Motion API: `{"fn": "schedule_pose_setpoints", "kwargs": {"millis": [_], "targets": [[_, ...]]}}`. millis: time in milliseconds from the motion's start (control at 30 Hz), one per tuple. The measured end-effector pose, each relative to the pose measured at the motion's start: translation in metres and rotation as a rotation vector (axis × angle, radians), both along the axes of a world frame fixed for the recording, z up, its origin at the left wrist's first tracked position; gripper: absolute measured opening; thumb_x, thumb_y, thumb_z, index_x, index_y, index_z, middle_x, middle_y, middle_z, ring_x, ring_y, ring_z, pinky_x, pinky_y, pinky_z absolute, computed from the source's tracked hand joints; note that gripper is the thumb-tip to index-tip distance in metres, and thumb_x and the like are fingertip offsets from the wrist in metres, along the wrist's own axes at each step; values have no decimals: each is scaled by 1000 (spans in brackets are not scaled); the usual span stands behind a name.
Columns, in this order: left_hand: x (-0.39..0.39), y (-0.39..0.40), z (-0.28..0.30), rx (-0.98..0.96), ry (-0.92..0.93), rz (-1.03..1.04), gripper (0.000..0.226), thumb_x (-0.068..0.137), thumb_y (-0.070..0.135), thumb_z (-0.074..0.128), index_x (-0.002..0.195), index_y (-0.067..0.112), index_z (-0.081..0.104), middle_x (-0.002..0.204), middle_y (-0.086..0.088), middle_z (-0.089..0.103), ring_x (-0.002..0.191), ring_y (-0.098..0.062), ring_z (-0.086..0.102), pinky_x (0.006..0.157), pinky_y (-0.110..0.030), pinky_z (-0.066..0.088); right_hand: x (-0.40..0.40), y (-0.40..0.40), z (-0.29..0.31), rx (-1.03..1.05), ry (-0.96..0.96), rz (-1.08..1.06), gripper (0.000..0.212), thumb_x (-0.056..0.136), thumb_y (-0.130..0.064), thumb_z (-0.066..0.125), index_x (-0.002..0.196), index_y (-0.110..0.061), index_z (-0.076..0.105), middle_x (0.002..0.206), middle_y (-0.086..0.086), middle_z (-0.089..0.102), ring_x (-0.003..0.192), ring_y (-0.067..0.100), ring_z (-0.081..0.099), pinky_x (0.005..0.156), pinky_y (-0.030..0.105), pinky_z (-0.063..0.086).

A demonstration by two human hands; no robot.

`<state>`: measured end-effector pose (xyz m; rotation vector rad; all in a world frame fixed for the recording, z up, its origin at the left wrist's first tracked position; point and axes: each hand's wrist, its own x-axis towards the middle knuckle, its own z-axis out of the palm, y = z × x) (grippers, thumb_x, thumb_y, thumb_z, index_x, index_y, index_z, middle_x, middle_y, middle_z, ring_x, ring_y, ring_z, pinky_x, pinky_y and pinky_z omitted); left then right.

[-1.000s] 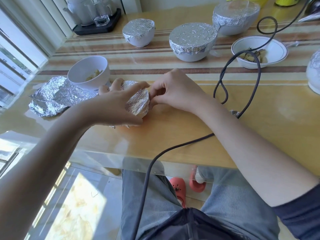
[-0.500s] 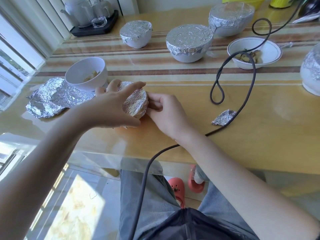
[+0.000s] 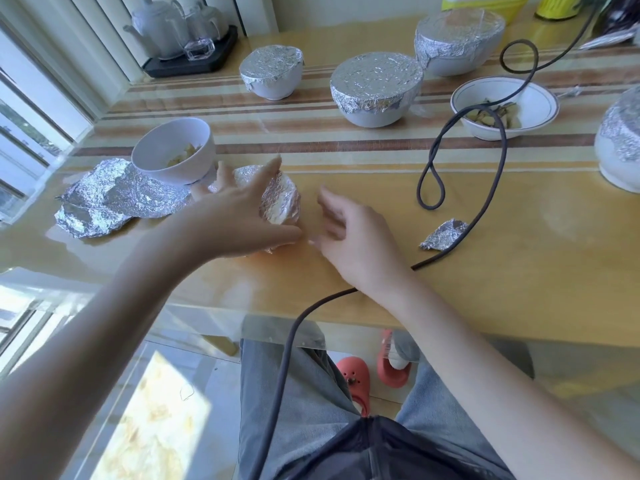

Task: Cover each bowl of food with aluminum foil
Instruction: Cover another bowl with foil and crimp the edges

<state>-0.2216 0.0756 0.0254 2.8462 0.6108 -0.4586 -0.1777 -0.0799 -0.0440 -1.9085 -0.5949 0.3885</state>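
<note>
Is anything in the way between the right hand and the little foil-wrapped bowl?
No. The right hand hangs open beside the foil-wrapped bowl, with only bare table between them. The left hand rests on the bowl's other side, and the dark cable loops off to the right.

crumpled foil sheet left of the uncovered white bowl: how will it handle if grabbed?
The crumpled foil sheet is likely very light and floppy, given its thin, creased folds. It probably keeps whatever dents a grip makes, and a push would likely slide it on the glossy table.
</note>
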Motion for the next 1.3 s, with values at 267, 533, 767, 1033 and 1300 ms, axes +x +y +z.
{"fn": "schedule_pose_setpoints", "kwargs": {"millis": [267,533,767,1033,1300], "targets": [[7,28,25,-15,169,-457,134,47,59,88,126,77,-18,155,26,-25,143,-15,-30,115,-63,-7,-19,4,17,-178,-232,17,76,67,-47,82,128,-13,53,114,6,62,110,22,51,74,18,29],[4,23,16,-40,91,-473,96,47,53,60,121,80,7,142,29,9,141,-16,7,108,-53,33,-21,16,9,-179,-421,-125,64,74,-51,77,117,-10,53,100,6,64,103,22,51,67,23,28],[4,21,16,-29,94,-464,93,43,54,58,110,86,2,141,30,9,141,-14,6,107,-52,34,-13,13,6,-101,-547,-81,37,79,-33,77,104,-8,64,86,7,68,87,25,58,62,28,35],[5,22,15,-21,89,-478,95,51,44,68,119,73,7,138,33,8,137,-7,5,101,-46,40,6,9,18,-113,-488,70,18,82,-25,74,89,-10,68,79,5,69,75,24,63,68,38,50],[7,26,12,-25,82,-472,97,48,46,65,133,59,21,134,36,8,135,-8,7,98,-48,45,34,15,46,-264,-484,265,14,70,-24,81,68,-13,72,54,-11,46,56,8,42,53,21,31]]}}
